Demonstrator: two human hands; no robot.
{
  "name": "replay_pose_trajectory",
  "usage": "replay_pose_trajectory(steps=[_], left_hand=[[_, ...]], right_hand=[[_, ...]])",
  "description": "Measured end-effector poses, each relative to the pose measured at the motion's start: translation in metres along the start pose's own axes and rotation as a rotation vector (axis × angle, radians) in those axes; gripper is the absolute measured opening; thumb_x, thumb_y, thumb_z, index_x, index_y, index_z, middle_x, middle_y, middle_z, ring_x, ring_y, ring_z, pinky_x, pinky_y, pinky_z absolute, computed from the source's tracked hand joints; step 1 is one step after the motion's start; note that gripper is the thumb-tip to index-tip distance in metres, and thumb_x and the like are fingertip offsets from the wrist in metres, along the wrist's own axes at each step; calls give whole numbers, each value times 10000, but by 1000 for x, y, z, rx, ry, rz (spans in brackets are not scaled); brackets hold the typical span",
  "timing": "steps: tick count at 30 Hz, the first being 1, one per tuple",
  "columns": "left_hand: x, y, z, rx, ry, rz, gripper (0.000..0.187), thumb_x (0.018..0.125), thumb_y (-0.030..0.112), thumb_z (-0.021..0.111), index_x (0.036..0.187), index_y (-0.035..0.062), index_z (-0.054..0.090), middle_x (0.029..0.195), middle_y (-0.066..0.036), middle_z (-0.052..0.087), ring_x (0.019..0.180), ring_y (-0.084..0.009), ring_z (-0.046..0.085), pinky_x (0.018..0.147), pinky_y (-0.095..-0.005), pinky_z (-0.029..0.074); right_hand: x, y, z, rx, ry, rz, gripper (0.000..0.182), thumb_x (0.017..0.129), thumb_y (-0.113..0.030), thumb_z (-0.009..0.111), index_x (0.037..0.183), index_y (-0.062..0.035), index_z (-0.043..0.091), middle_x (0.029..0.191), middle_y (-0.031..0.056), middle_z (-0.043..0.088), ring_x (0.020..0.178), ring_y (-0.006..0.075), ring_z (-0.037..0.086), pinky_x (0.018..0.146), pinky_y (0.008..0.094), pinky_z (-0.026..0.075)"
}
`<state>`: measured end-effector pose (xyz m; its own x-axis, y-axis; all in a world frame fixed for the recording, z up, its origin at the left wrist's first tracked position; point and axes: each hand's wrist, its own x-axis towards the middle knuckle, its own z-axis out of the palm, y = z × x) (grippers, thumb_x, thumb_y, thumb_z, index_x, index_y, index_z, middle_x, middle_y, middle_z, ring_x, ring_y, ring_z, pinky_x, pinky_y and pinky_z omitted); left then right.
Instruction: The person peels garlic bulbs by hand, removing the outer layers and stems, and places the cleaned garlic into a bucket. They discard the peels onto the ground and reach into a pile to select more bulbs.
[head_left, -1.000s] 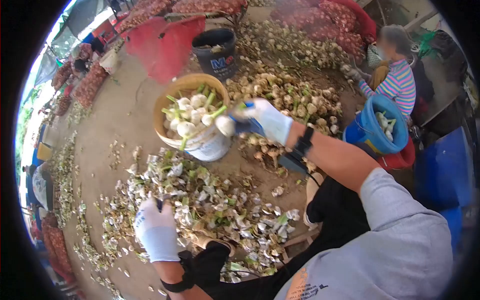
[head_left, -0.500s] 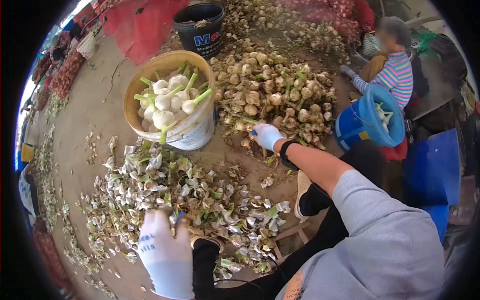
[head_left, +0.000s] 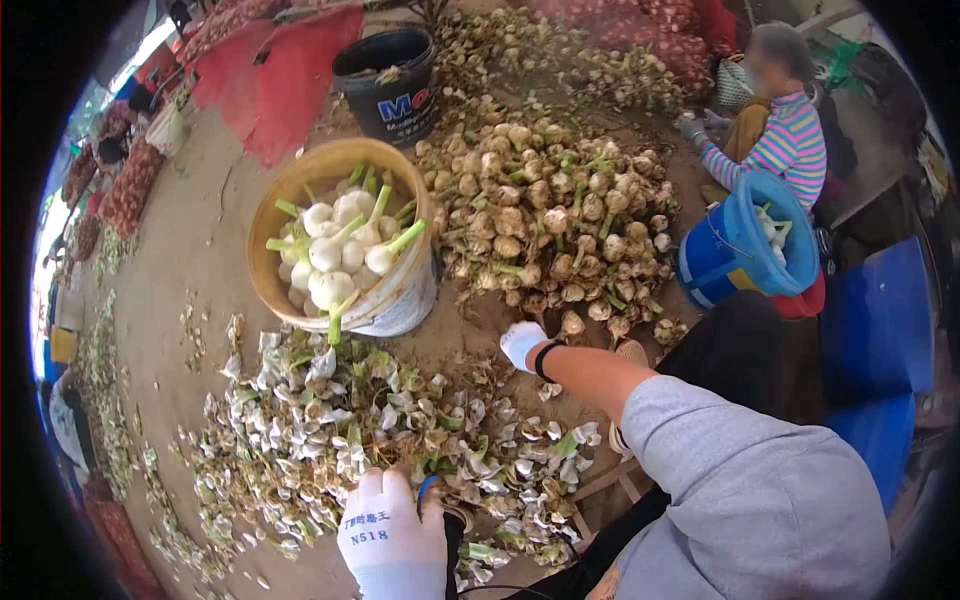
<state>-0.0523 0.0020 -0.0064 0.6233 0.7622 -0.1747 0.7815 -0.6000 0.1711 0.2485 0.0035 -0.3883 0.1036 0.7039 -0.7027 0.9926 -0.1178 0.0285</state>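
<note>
Head view, right hand: the gloved right hand (head_left: pixel 522 347) is low at the near edge of the garlic heap, just beside its outermost bulbs; its fingertips are hidden, so I cannot tell whether it grasps anything.
Left hand: the gloved left hand (head_left: pixel 392 530) is over the near side of the loose garlic skins (head_left: pixel 300 440), back of the glove up, thumb apart from the fingers; a blue patch (head_left: pixel 426 488) shows at the thumb, and I cannot tell whether it is a covering or something held.
Garlic heap: brown-skinned garlic bulbs (head_left: pixel 560 215) are piled on the ground beyond the right hand, many with stalks on.
Cream bucket: white garlic bulbs (head_left: pixel 325 253) with green stalks fill much of the cream bucket (head_left: pixel 400 312), left of the heap; one stalk hangs over the rim.
Good handling at the heap: working at this near edge looks sound; a grip around one bulb's body should disturb its neighbours least.
Good handling near the bucket: the right arm would do well to clear that overhanging stalk.
</note>
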Motion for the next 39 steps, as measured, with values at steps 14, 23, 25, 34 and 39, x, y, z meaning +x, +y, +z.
replay_pose_trajectory(steps=[14, 23, 25, 34, 39], left_hand=[[19, 39, 35, -295, 112, 257, 251, 856, 189, 776, 965, 11, 635, 962, -186, 657, 907, -399, 651, 774, -473, 523], [29, 66, 22, -455, 425, 352, 249, 734, 21, 772, 808, 9, 534, 776, -162, 542, 685, -382, 565, 605, -456, 451], [30, 66, 25, -397, 471, 344, 267, 716, 8, 776, 791, 23, 521, 761, -147, 526, 673, -372, 557, 593, -454, 440], [39, 69, 22, -328, 587, 317, 297, 672, -21, 781, 790, 48, 517, 751, -136, 525, 660, -373, 552, 581, -453, 431], [31, 71, 17, -121, 635, 266, 270, 691, 112, 822, 750, 114, 558, 737, -91, 548, 657, -320, 584, 571, -450, 454]], right_hand=[[-185, 9, -170, 1389, -94, -471, 473, 955, -507, 744, 1019, -39, 735, 805, 17, 665, 695, 116, 610, 630, 294, 521], [-295, 2, -214, 1250, 174, -672, 533, 933, -427, 793, 1240, -10, 666, 1022, 92, 735, 891, 142, 696, 814, 329, 580], [-296, 0, -211, 1122, 489, -790, 575, 886, -359, 848, 1291, -7, 643, 1099, 122, 742, 1015, 162, 695, 917, 346, 562], [-294, -6, -218, 1255, 590, -841, 575, 855, -99, 851, 1375, -38, 614, 1305, 72, 659, 1240, 142, 588, 1065, 329, 490], [-296, -7, -223, 1395, 596, -860, 561, 854, -91, 852, 1355, -18, 611, 1247, 63, 687, 1165, 122, 617, 1039, 318, 504]])
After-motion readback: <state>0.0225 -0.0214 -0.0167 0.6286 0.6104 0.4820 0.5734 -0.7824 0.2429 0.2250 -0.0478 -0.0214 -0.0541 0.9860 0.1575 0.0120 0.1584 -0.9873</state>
